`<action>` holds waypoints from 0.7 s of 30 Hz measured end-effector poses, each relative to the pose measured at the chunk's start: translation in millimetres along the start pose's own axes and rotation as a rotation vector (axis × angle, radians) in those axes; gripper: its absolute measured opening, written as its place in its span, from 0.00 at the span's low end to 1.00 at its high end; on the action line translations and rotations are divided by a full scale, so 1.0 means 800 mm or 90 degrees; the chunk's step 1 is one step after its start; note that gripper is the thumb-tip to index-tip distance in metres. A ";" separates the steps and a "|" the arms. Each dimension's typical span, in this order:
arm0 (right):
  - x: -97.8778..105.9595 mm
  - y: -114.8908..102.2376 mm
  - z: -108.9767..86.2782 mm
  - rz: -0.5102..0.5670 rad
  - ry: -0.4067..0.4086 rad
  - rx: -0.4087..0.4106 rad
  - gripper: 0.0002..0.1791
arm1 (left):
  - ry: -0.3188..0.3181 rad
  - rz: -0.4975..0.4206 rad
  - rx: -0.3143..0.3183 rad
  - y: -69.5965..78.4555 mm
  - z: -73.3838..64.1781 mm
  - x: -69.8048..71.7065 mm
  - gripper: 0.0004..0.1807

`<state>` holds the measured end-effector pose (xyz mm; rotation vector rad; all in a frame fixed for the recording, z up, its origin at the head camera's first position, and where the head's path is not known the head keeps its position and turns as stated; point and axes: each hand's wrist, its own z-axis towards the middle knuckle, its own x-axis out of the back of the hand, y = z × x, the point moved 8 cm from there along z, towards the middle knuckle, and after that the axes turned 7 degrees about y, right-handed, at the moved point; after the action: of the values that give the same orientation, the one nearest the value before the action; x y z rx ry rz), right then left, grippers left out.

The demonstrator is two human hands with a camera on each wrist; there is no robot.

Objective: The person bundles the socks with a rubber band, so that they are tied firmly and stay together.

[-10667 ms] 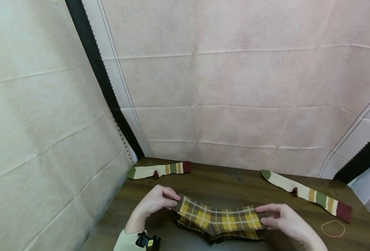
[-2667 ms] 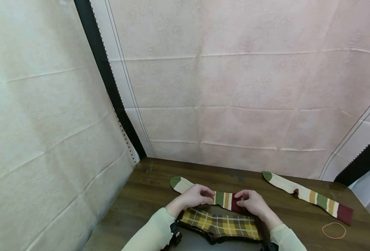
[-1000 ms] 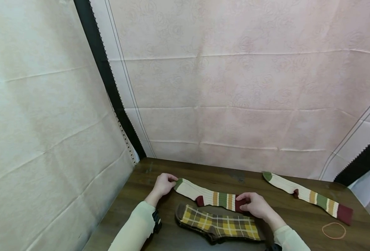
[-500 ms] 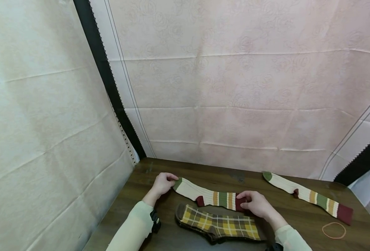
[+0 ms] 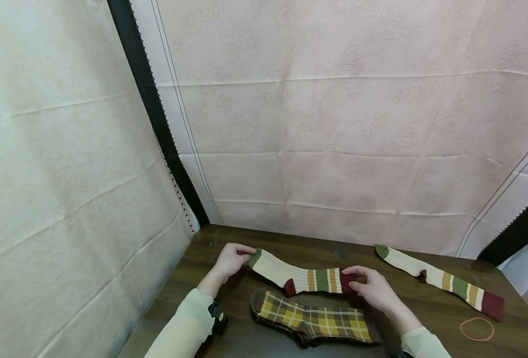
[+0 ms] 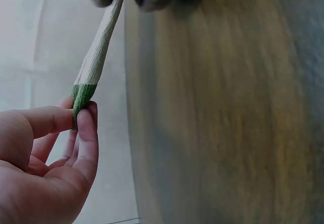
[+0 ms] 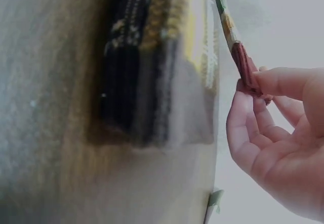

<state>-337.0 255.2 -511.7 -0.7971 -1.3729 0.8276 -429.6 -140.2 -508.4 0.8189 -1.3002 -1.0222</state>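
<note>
A cream sock point(image 5: 277, 267) with a green toe, maroon heel and cuff, and green and tan stripes stretches between my two hands. My left hand point(image 5: 230, 260) pinches its green toe point(image 6: 83, 96) between thumb and fingers. On the other end, my right hand point(image 5: 373, 287) grips the maroon cuff point(image 7: 244, 67) between thumb and fingertips. Just in front of this sock lie yellow-and-brown plaid socks point(image 5: 315, 320), stacked flat. The right wrist view shows the stack's dark cuff ends point(image 7: 152, 92) close up and blurred.
A matching cream striped sock point(image 5: 438, 278) lies slantwise at the right of the brown wooden table point(image 5: 169, 318). Near its maroon cuff is a thin orange rubber band point(image 5: 476, 329). Pale cloth walls point(image 5: 335, 149) rise behind and to the left.
The plaid socks were laid down earlier, and the striped sock came from the back left to both hands. In the last half second both hands raised it slightly, away from the plaid socks.
</note>
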 end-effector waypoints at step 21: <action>0.034 -0.006 -0.032 0.114 -0.016 -0.015 0.21 | -0.012 -0.044 -0.025 0.034 -0.024 0.004 0.11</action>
<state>-310.2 276.5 -495.5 -0.9407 -1.3490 0.9649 -406.9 -134.5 -484.3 0.8315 -1.2710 -1.1088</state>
